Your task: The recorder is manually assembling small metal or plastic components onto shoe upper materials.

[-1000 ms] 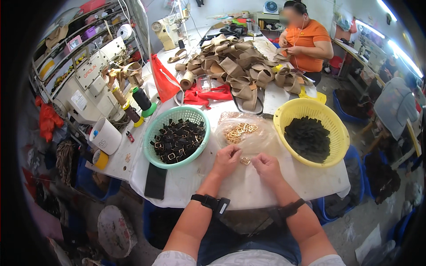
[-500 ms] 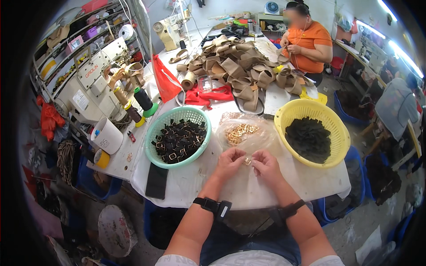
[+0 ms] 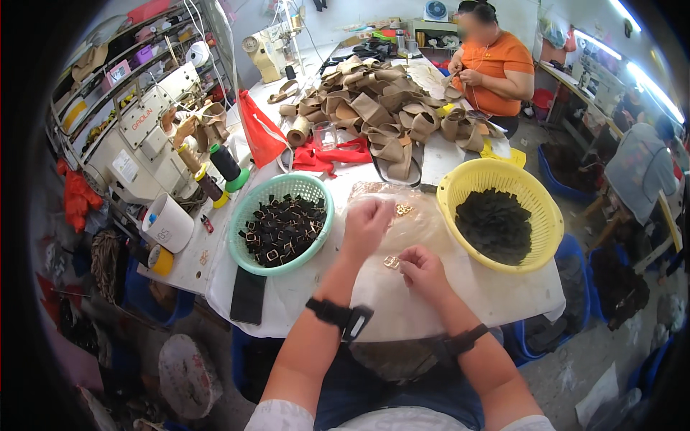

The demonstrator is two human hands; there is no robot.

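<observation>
My right hand (image 3: 424, 273) is closed in a pinch by a small gold square buckle (image 3: 391, 262), held just above the white table. I cannot tell whether it is a single buckle or more. My left hand (image 3: 367, 227) is over the near left part of a clear plastic bag (image 3: 420, 224), its fingers curled together and slightly blurred; what they hold, if anything, is hidden. Loose gold buckles (image 3: 404, 210) lie in the bag beside these fingers. A mint-green basket (image 3: 327, 228) to the left holds black strips with gold buckles (image 3: 277, 230).
A yellow basket (image 3: 550, 244) of black fabric pieces (image 3: 494, 226) stands on the right. A black phone (image 3: 247, 296) lies at the front left. Tan straps (image 3: 374, 108) are heaped behind, beside a seated person in orange (image 3: 499, 68). Thread spools (image 3: 226, 165) and a sewing machine (image 3: 140, 136) are left.
My two hands have come apart. The left has moved forward to the bag and the buckles. The right stays near the table's front with the gold buckle.
</observation>
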